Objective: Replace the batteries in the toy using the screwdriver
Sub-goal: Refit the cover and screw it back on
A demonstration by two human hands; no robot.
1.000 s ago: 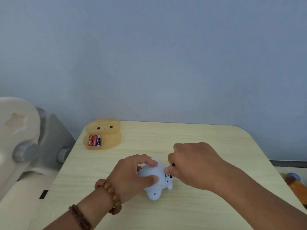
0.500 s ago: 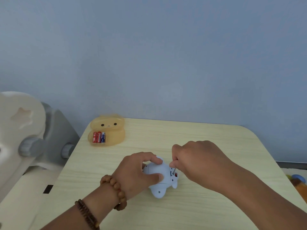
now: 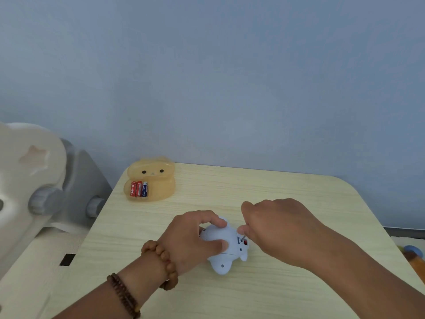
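Note:
A pale blue plastic toy [image 3: 226, 252] lies on the light wooden table [image 3: 287, 196], near the front middle. My left hand [image 3: 193, 240] grips its body from the left, thumb on top. My right hand [image 3: 278, 226] is closed around a screwdriver; only its thin metal shaft [image 3: 242, 238] shows, tip down at the toy's right side beside a small red spot. The handle is hidden inside my fist. Three batteries [image 3: 139, 189], two red and one blue, lie in an amber bear-shaped tray [image 3: 158, 180] at the table's far left corner.
A blue-grey wall rises just behind the table. Left of the table stands a white and grey plastic chair-like piece [image 3: 41, 192]. Some coloured toys [image 3: 414, 256] lie on the floor past the table's right edge.
My right hand has lifted slightly, so the screwdriver shaft now shows at the toy's right side. The camera shifted, so everything sits a little further right in the view.

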